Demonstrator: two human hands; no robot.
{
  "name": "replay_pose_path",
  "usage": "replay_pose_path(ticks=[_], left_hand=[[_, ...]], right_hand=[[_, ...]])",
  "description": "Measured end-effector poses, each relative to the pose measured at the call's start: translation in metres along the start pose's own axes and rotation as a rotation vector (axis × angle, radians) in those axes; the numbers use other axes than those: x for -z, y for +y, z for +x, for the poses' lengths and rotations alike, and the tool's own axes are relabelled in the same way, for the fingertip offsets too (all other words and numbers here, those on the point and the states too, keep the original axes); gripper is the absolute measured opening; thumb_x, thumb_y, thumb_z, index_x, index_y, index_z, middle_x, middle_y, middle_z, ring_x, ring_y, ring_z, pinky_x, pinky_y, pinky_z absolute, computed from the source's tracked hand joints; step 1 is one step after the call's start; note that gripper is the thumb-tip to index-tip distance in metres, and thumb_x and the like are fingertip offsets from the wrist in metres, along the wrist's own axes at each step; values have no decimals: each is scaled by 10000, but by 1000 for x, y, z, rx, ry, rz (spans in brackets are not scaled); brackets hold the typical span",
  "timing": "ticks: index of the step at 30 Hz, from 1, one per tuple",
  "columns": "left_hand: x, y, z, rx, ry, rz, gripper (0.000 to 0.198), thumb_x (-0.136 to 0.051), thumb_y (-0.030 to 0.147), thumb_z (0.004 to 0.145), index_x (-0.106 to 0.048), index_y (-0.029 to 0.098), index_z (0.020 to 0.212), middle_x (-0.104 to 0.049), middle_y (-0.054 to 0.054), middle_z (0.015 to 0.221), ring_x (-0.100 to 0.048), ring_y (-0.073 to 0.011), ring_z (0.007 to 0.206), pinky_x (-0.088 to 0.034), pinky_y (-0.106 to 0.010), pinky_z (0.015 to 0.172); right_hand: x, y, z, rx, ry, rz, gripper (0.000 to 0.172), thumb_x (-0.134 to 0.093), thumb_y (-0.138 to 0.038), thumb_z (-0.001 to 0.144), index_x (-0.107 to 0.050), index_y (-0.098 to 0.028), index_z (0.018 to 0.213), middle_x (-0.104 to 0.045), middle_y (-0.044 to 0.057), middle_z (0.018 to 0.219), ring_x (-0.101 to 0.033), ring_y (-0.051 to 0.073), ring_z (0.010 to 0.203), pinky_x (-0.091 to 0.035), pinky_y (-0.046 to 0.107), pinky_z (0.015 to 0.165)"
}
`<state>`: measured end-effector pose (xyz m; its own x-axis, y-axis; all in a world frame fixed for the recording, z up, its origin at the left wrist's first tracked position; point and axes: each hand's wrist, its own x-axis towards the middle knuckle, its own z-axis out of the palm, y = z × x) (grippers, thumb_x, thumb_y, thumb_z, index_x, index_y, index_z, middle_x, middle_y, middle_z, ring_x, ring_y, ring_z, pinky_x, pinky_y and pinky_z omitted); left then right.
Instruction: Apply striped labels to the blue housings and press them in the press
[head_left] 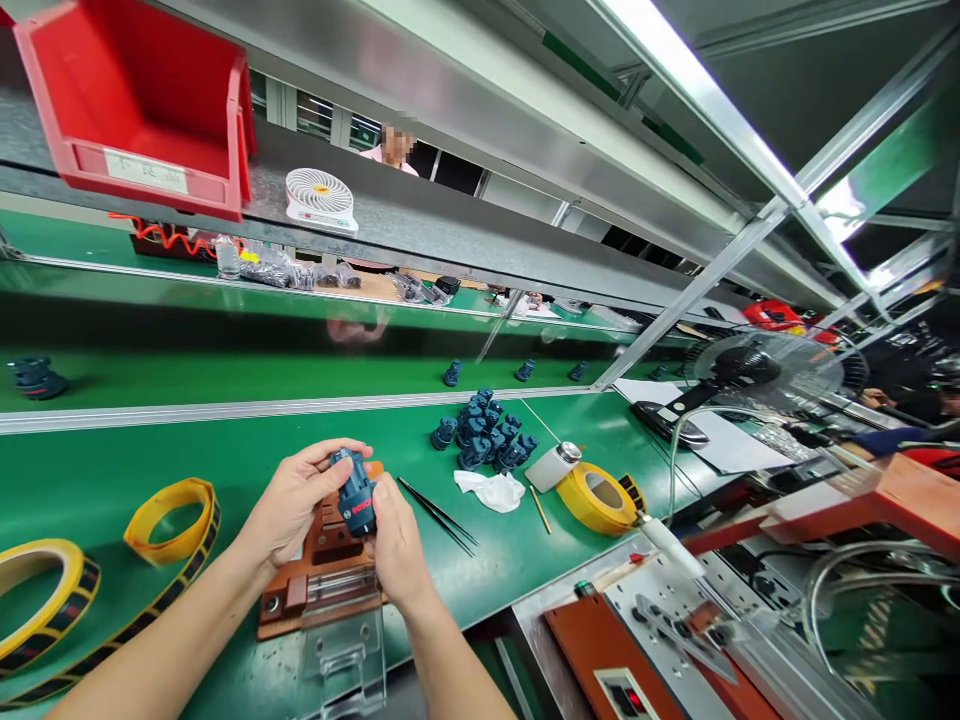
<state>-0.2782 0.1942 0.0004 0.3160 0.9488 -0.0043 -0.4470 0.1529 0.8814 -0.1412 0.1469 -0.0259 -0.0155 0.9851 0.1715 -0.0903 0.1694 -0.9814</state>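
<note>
A dark blue battery pack [354, 492] with a red-and-white BOSCH mark is held upright, slightly tilted, between both hands. My left hand [296, 500] grips its upper left side, thumb across the front. On the lower right, my right hand [397, 545] presses its thumb and fingers against the pack. Beneath them is a brown fixture [281, 605] with a clear plastic flap [349, 650] toward me, partly covered by the hands. Black tweezers [439, 515] lie just right of the fixture. Farther back stands a cluster of similar battery packs [480, 435].
Yellow label rolls [75, 590] lie at left, their strip running toward me; another roll [596, 500] is at right. A white bottle [553, 466] stands near a crumpled white cloth [491, 491]. Machinery [622, 640] edges the right front. A red bin [150, 180] sits on the shelf.
</note>
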Motion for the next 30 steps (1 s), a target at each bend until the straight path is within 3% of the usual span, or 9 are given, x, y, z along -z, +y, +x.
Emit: replay_pose_path(ticks=[4,6,8,11,15,20,23,26,30], left_hand=[[-1,-12,5,-81,71,143,357,-780,491,775,-713,187,949,-677,-22,862,-592,-152,773,-505,-227,684],[-2,-17,5,-122,102,196,332,-739,515,801,-671,194,849,-599,23,766,-534,-124,694,-458,-201,632],[-3,-19,4,-132,144,220,329,-715,505,824,-612,197,772,-525,51,698,-465,-104,617,-401,-191,575],[-5,-17,1,-166,221,367,341,-675,499,852,-566,202,726,-483,58,656,-421,-110,591,-363,-208,565],[-4,-15,-1,-270,307,660,348,-601,501,882,-555,210,698,-527,35,677,-478,-146,662,-378,-242,644],[-1,-21,0,-353,376,814,316,-558,497,914,-554,224,755,-567,21,740,-513,-167,705,-385,-264,685],[-2,-18,1,-357,334,717,305,-566,503,917,-567,225,792,-568,25,761,-522,-163,718,-405,-253,700],[-1,-11,4,-308,275,558,312,-583,523,912,-594,223,829,-572,32,770,-523,-151,717,-424,-230,692],[4,-4,7,-291,239,467,339,-603,554,896,-651,219,902,-645,6,868,-578,-172,832,-452,-232,765]], right_hand=[[-8,2,0,-344,-64,358,639,-523,-835,839,-510,-205,945,-495,-35,577,-269,69,415,-162,176,392],[-10,2,0,-433,-128,419,699,-526,-866,806,-528,-183,954,-501,-29,530,-221,52,399,-119,164,387],[-10,2,-2,-454,-159,414,728,-548,-873,786,-546,-168,970,-511,-18,552,-264,58,415,-132,161,386],[-7,4,-7,-408,-146,289,694,-556,-845,812,-552,-185,1028,-478,-31,627,-337,77,467,-172,163,400],[-3,8,-9,-250,-152,-24,548,-422,-749,954,-547,-233,1091,-470,-19,744,-397,109,523,-290,214,440],[-2,8,-3,8,-119,-353,406,-375,-557,1042,-554,-220,1179,-576,34,908,-545,192,784,-445,306,688],[-2,2,1,43,-132,-327,350,-567,-467,965,-550,-203,1194,-618,46,1010,-576,207,884,-469,323,791],[-1,-4,1,-1,-183,-134,515,-654,-411,902,-483,-214,1346,-611,83,1185,-607,224,965,-511,338,825],[2,-5,2,-17,-141,-51,549,-681,-387,878,-495,-242,1373,-606,84,1248,-637,216,934,-546,338,803]])
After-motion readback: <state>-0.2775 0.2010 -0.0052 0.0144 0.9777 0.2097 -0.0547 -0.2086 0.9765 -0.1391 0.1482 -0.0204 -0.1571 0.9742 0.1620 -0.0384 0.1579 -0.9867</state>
